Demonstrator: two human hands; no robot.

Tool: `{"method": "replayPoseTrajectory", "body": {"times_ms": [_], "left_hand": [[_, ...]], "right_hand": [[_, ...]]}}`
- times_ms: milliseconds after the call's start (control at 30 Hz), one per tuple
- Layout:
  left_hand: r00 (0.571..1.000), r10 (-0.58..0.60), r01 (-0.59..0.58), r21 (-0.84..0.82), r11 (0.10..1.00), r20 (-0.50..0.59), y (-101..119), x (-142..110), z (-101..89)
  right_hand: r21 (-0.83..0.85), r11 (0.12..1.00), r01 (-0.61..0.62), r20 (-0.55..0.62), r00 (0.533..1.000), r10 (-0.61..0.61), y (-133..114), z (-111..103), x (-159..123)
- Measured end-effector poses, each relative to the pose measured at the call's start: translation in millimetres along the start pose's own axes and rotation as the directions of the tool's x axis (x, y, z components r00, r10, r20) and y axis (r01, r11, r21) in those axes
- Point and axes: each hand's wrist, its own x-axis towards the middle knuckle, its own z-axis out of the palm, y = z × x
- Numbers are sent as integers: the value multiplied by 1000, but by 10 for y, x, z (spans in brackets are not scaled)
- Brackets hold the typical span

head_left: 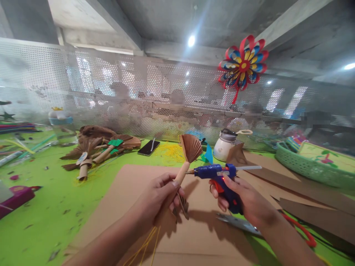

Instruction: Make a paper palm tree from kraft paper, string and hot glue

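Note:
My left hand [168, 188] is closed around a tan paper tube, part of a paper craft [182, 173] with a pleated brown fan at its top. A smaller pleated piece [183, 206] shows below my fingers, and yellow strands [146, 244] hang beneath. In my right hand [244, 195] is a blue glue gun [213, 171] with an orange trigger and a white glue stick out of its back. Its nozzle points left, at or very near the tube; contact cannot be made out. A brown cardboard sheet [124, 207] lies under both hands.
Scissors [241, 223] with a red handle lie under my right forearm. Brown paper sheets [305, 218] and a green basket [294, 162] are at right. Behind stand a white jug [223, 146] and a phone [149, 147]. Finished-looking paper crafts [83, 162] and a purple tool [16, 199] lie left.

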Motion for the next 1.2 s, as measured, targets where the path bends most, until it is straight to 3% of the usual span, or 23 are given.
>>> {"method": "replayPoseTrajectory", "body": {"times_ms": [267, 467, 700, 833, 933, 1067, 1133, 1200], "left_hand": [[994, -77, 92, -193, 977, 84, -12, 3, -26], [996, -54, 63, -153, 986, 65, -61, 10, -23], [995, -38, 54, -172, 984, 95, -67, -24, 23], [993, 4, 27, -266, 964, 115, -67, -80, 133], [988, 24, 28, -331, 943, 154, -106, -121, 231], [963, 4, 91, -342, 935, 268, -183, -172, 332], [940, -17, 136, -330, 934, 340, -210, -197, 368], [919, -25, 159, -310, 937, 394, -222, -216, 394]], "right_hand": [[73, 997, 18, 32, 999, -21, 76, 89, 13], [81, 995, 50, 12, 999, -51, 65, 129, 4], [69, 955, 288, -128, 952, -278, 11, 191, -35], [-153, 908, 390, -305, 856, -418, 25, 254, -39], [-431, 837, 338, -346, 795, -499, 50, 346, -48], [-652, 698, 296, -283, 758, -587, 78, 448, -72], [-688, 664, 293, -275, 741, -612, 80, 456, -100], [-688, 668, 282, -270, 756, -597, 68, 450, -136]]}}
